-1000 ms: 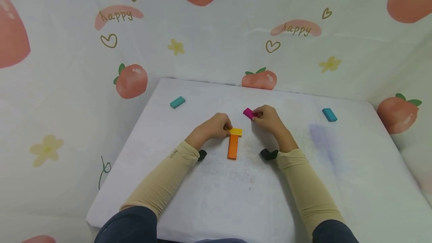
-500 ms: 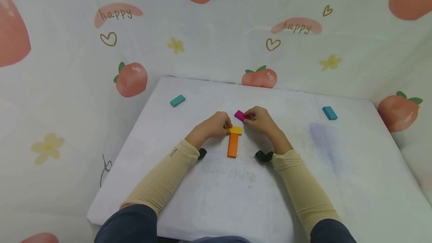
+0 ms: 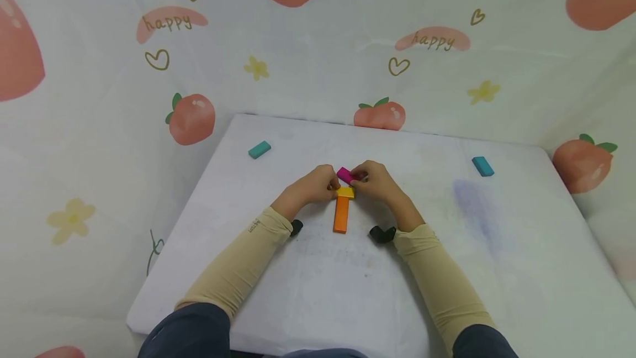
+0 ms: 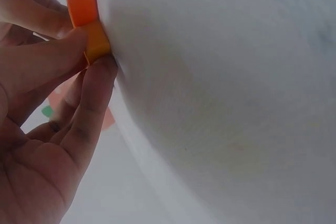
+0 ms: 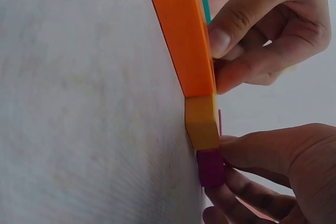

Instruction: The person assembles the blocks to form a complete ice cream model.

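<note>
An orange block stands on the white table, with a yellow block set crosswise at its far end. My left hand pinches the yellow block's left end; the left wrist view shows thumb and finger on the yellow block. Between the thumb and fingers of my right hand is a magenta block, slanted just behind the yellow one. From the right wrist, the magenta block appears right against the yellow block; whether they touch is hard to tell.
A teal block lies at the table's far left, and a blue block at its far right. Behind the table hangs a white cloth printed with peaches. Black wrist pieces sit under both wrists.
My right hand has moved left and slightly nearer with the magenta block, up to the yellow block. The left hand has kept its hold on the yellow block.
</note>
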### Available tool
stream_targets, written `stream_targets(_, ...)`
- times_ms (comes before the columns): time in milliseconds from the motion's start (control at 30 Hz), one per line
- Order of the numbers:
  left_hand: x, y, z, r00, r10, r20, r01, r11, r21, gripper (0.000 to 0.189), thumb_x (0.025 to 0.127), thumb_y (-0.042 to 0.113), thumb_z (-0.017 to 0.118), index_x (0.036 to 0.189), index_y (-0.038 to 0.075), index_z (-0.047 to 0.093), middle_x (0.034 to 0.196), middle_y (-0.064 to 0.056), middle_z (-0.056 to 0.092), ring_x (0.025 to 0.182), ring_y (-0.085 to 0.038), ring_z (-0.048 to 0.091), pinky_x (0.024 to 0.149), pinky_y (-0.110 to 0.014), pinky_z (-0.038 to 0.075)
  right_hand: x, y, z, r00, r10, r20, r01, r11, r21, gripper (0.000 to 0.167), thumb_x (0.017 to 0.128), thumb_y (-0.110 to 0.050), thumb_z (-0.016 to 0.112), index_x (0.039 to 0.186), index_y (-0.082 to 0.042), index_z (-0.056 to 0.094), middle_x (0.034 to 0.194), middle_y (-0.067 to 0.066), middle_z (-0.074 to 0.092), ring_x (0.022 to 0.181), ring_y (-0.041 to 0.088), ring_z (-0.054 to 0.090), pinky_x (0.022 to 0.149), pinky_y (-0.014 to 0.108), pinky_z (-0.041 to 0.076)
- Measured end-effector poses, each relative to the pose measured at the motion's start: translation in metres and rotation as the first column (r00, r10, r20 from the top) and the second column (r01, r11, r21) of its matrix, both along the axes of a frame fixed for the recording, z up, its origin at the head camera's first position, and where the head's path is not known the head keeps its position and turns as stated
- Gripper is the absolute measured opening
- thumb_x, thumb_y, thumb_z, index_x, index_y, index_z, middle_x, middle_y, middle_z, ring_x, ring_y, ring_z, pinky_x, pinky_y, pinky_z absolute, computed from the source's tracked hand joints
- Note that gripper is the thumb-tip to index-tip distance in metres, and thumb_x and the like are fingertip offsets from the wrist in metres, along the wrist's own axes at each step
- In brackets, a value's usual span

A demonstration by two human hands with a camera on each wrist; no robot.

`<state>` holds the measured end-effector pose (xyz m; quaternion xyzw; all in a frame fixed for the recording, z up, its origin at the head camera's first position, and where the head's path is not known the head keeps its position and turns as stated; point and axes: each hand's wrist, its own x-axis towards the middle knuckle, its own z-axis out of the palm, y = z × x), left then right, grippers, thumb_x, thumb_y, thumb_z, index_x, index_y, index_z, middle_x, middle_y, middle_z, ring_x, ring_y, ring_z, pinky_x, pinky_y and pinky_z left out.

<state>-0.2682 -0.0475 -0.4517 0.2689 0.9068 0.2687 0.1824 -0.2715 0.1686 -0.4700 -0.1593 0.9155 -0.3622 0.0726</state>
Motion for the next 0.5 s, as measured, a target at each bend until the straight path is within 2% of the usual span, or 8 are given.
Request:
stream_targets(267, -0.0007, 0.0004, -0.0007, 0.999, -0.011, -0.033, 0.011, 1.0, 0.001, 0.024, 0.098, 0.009, 0.075, 0.119, -0.002, 0.078, 0.112, -0.012, 0.076, 0.096, -0.022, 0.063, 0.092, -0.033, 0.06, 0.005, -0.0028, 0.0018, 1.0, 0.005, 0.03, -0.005, 1.0, 0.007, 0.027, 0.098, -0.008, 0.073, 0.123, 0.003, 0.076, 0.118, 0.02, 0.072, 0.108, 0.034, 0.067, 0.099, 0.048, 0.061)
stream_targets(500, 0.0011, 0.0004, 0.0017, 0.999, -0.009, -0.05, 0.009, 1.0, 0.002, 0.024, 0.097, 0.008, 0.075, 0.118, -0.003, 0.078, 0.11, -0.013, 0.076, 0.096, -0.022, 0.065, 0.093, -0.035, 0.061, 0.0057, -0.0024, 0.0008, 1.0, 0.016, 0.016, -0.016, 1.0, -0.003, 0.026, 0.098, -0.007, 0.072, 0.122, 0.003, 0.076, 0.116, 0.019, 0.072, 0.107, 0.033, 0.068, 0.099, 0.048, 0.061)
